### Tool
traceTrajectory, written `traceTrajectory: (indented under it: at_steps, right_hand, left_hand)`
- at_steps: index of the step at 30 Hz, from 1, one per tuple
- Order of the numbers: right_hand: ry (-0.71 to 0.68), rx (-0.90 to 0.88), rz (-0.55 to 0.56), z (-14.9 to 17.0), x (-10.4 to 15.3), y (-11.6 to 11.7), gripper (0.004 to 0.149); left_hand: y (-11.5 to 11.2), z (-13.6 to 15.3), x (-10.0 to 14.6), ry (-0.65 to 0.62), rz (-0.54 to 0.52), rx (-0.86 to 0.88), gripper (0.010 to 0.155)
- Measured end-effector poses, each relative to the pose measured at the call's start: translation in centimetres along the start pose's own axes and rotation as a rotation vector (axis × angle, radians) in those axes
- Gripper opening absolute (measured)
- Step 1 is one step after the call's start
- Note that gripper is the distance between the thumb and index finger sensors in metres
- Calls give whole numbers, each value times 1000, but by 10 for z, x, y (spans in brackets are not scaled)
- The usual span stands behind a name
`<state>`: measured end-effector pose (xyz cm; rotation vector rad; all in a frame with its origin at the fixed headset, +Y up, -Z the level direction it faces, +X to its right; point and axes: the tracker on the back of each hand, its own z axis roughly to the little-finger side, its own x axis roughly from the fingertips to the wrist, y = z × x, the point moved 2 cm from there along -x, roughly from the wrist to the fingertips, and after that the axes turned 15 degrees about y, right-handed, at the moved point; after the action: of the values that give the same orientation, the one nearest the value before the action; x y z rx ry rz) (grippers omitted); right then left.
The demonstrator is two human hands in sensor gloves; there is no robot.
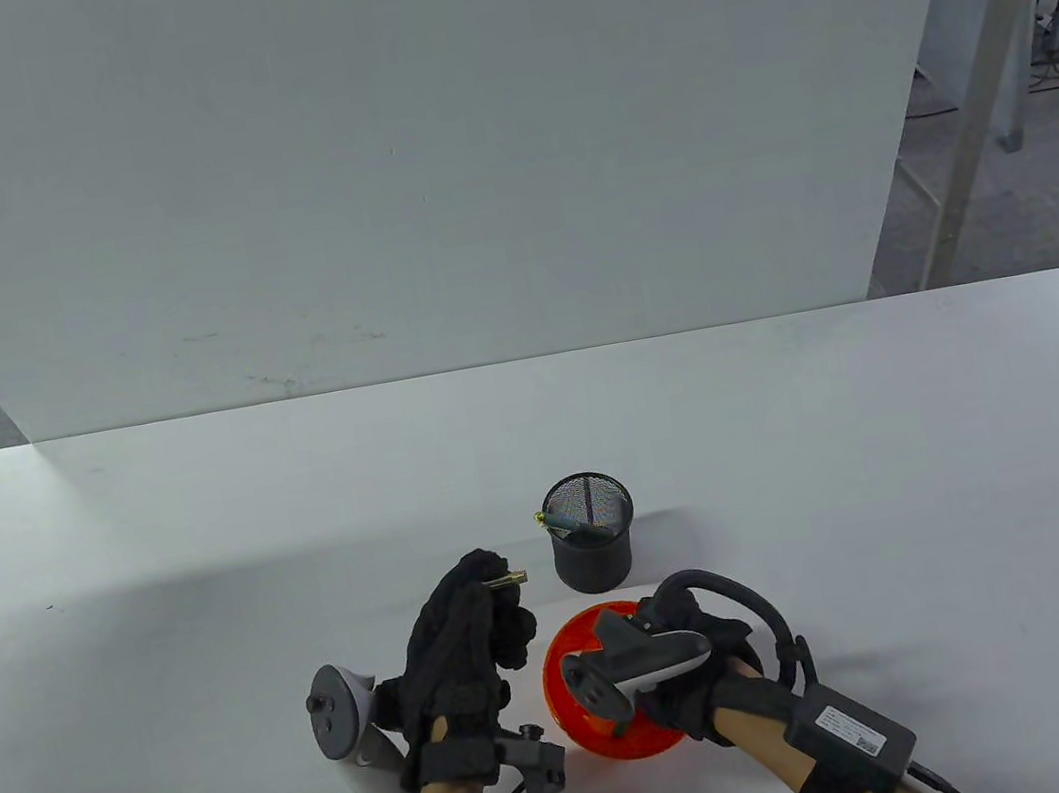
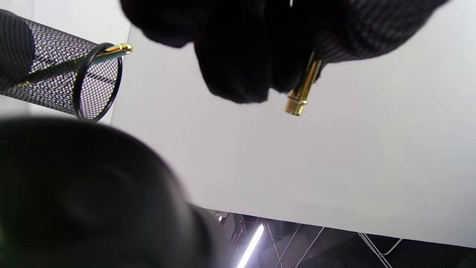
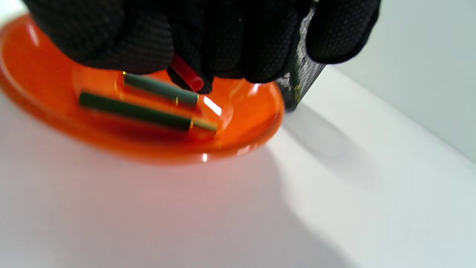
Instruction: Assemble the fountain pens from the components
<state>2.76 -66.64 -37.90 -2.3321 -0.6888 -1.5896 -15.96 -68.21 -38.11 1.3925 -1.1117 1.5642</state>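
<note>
My left hand [image 1: 471,619] grips a small gold pen section [image 1: 508,580], its threaded end sticking out to the right; it also shows in the left wrist view [image 2: 302,91]. My right hand [image 1: 694,653] reaches into the orange bowl [image 1: 582,712] and pinches a small red tube [image 3: 186,72] just above the bowl [image 3: 44,93]. Two dark green pen parts lie in the bowl, a longer one [image 3: 137,111] and a shorter one [image 3: 161,89]. A finished green pen with a gold tip [image 1: 566,522] leans in the black mesh cup [image 1: 593,548].
The mesh cup [image 2: 55,70] stands just behind the bowl, between the two hands. A white board stands upright along the table's far edge [image 1: 452,176]. The table surface [image 1: 913,505] is white.
</note>
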Motion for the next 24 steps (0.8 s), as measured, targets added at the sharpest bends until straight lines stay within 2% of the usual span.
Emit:
traceTrajectory:
  at_steps: [4,8,11,15,19,21,24]
  right_hand:
    - [47,-94,97,18,16,-15,40]
    - [118,-303,184,44,35,-17,39]
    - [179,-545,234,67,45,-3,38]
    - [169,-921,284,89,55,24,39]
    - [147,-1155,402,105,68,32,43]
    - [120,-1284,471,107,75,38,43]
    - [90,-1362,495,104,78,46,44]
  left_hand:
    - [0,2,0,6,-9,-21,43]
    - [-2,6,-1,21,-2,-49,44]
    - [-6,10,0,34,12,-78,44]
    - [-17,18,-1,72,51,-128,44]
    - [-30,29,-2,131,119,-127,44]
    - [-36,36,-1,171,147,-68,44]
    - [-42,43,1,205,185,-13,44]
